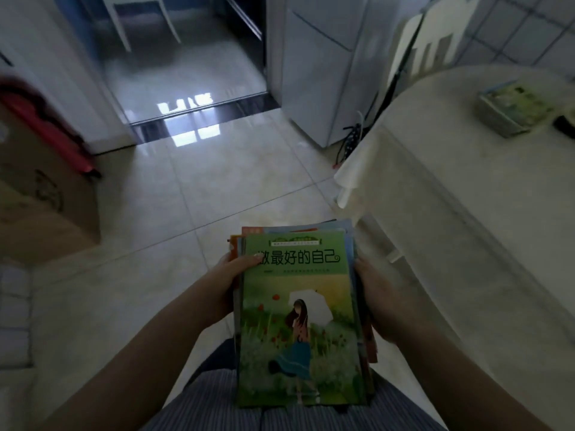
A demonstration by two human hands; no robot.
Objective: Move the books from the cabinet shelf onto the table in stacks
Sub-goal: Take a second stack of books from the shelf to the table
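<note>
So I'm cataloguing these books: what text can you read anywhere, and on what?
"做最好的自己": title on the green top book held by both hands.
Small print above and below that title: too blurred.
Stack of books on the table: cover unreadable.
Cardboard box: markings blurred.

There is one view only, from a wide-angle camera worn on the person's head, looking forward and steeply down. It sits close above the green-covered stack of books (298, 318) held between the left hand (228, 286) and right hand (378, 301) at the lower middle of the frame. Beyond them the glossy pale tiled floor (199, 188) runs toward a doorway at the top. The white cloth-covered desk (466, 188) fills the right side, its lines bent by the lens.
</note>
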